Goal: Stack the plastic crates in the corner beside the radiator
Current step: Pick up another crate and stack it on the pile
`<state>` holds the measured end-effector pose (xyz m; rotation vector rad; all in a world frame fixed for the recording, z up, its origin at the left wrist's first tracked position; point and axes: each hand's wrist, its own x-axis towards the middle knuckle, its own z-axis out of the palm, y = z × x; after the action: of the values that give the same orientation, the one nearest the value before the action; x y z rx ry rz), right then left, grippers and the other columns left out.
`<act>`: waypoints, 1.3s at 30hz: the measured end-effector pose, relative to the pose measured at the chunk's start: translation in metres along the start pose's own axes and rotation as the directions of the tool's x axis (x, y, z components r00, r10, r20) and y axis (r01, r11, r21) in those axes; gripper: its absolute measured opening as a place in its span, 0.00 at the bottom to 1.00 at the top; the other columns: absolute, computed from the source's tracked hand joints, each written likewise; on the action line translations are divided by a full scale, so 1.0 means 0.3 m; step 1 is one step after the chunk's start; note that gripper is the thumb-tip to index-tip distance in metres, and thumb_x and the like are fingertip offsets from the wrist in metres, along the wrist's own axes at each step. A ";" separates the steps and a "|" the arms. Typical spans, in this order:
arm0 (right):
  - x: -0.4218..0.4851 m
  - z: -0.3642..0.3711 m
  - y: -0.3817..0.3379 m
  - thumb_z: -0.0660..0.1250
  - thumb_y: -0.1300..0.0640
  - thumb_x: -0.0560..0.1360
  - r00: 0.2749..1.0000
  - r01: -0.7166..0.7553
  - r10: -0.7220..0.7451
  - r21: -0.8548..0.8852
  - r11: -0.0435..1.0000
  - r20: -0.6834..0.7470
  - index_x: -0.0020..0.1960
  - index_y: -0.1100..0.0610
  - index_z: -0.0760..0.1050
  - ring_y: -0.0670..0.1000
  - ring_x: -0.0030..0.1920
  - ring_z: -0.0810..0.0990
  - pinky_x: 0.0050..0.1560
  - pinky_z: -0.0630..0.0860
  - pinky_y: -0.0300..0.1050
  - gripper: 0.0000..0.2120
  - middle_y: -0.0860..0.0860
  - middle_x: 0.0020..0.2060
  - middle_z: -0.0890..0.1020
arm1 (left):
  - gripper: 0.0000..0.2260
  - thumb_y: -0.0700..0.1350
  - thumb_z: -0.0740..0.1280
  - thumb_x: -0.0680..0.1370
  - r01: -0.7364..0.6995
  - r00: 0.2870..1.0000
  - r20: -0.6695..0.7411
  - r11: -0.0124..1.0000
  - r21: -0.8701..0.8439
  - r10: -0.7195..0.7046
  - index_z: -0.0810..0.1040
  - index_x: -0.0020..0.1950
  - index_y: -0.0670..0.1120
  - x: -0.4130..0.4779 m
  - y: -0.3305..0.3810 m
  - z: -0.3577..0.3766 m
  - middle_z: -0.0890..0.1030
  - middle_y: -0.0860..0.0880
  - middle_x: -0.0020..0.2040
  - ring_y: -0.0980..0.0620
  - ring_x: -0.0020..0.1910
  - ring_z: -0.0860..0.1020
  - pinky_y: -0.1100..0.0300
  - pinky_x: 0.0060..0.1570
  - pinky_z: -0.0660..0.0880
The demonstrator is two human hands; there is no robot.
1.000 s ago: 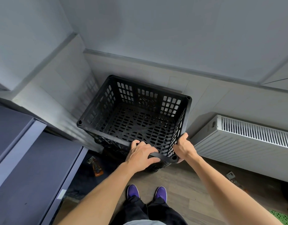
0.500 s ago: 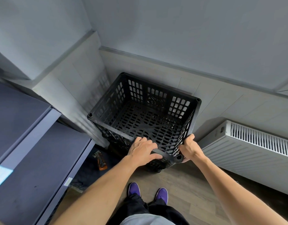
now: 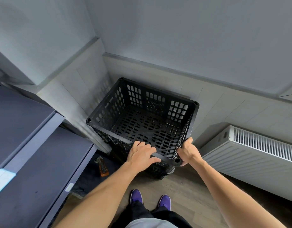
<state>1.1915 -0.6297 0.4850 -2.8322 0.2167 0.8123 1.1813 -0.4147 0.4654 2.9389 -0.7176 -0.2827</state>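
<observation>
A black perforated plastic crate (image 3: 119, 102) stands in the corner, open side up and empty, on top of another black crate (image 3: 156, 170) whose lower wall shows beneath it. My left hand (image 3: 141, 156) lies over the near rim, fingers spread across it. My right hand (image 3: 188, 152) grips the near right corner and right wall of the top crate. The white radiator (image 3: 250, 155) runs along the wall just right of the stack.
Dark blue metal shelving (image 3: 35, 162) fills the left side. An orange tool (image 3: 102, 167) lies on the dark floor between the shelving and the crates. My purple shoes (image 3: 150, 199) stand on wood flooring in front of the stack.
The view has shifted so the crate sits further right and lower in frame. My left hand's fingers have loosened and spread on the near rim; the right hand stays on the corner.
</observation>
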 end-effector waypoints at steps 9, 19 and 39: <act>0.001 -0.007 0.054 0.61 0.61 0.78 0.986 -0.156 0.161 0.478 0.864 0.032 0.58 0.62 0.63 0.56 0.34 0.80 0.28 0.79 0.41 0.12 0.58 0.43 0.77 | 0.19 0.65 0.60 0.77 -0.062 0.996 0.040 0.961 -0.270 0.076 0.78 0.57 0.55 0.028 0.011 0.029 0.79 0.56 0.49 0.53 0.57 0.71 0.51 0.67 0.56; -0.014 -0.041 0.040 0.58 0.65 0.78 0.987 -0.158 0.119 0.548 0.821 0.105 0.52 0.61 0.58 0.56 0.28 0.77 0.20 0.70 0.39 0.08 0.64 0.45 0.76 | 0.17 0.63 0.62 0.76 -0.085 0.996 -0.036 0.951 -0.296 0.078 0.79 0.54 0.53 0.031 -0.007 0.043 0.78 0.58 0.46 0.55 0.56 0.72 0.49 0.71 0.50; -0.021 -0.019 0.054 0.64 0.58 0.79 0.994 -0.111 0.106 0.538 0.836 0.041 0.62 0.63 0.62 0.56 0.35 0.80 0.29 0.80 0.43 0.16 0.59 0.47 0.78 | 0.19 0.68 0.61 0.74 -0.046 0.999 -0.023 0.943 -0.329 0.041 0.80 0.54 0.57 0.028 0.007 0.039 0.79 0.58 0.49 0.57 0.55 0.71 0.57 0.65 0.52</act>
<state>1.1860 -0.6462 0.4907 -2.2947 0.5208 0.6537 1.1854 -0.4211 0.4530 2.6019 -0.6593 -0.3386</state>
